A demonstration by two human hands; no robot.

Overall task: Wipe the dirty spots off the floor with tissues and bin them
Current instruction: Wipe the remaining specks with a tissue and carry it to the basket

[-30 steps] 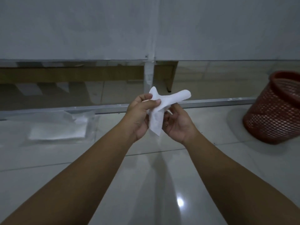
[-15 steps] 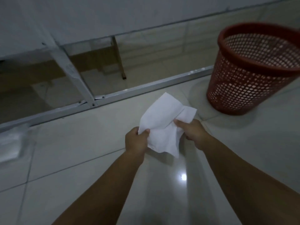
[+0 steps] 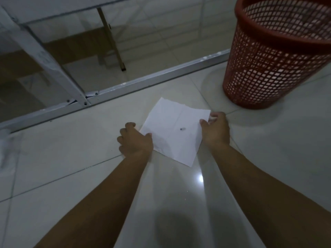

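A white tissue (image 3: 172, 127) is spread flat between my hands, just over the pale tiled floor (image 3: 179, 194). My left hand (image 3: 135, 140) pinches its left corner and my right hand (image 3: 215, 128) pinches its right corner. A small dark spot (image 3: 182, 129) shows through the sheet near its middle. A red mesh bin (image 3: 272, 56) stands upright on the floor to the upper right, about a hand's width beyond my right hand. Whether the tissue touches the floor I cannot tell.
A metal frame rail (image 3: 152, 81) runs diagonally across the floor behind the tissue, with a glass panel above it. A clear plastic pack (image 3: 7, 149) lies blurred at the far left edge. Open tiles lie in front of me and to the left.
The crumpled tissue has been opened out into a flat sheet. My view has dropped and swung right, so the red bin now stands much closer.
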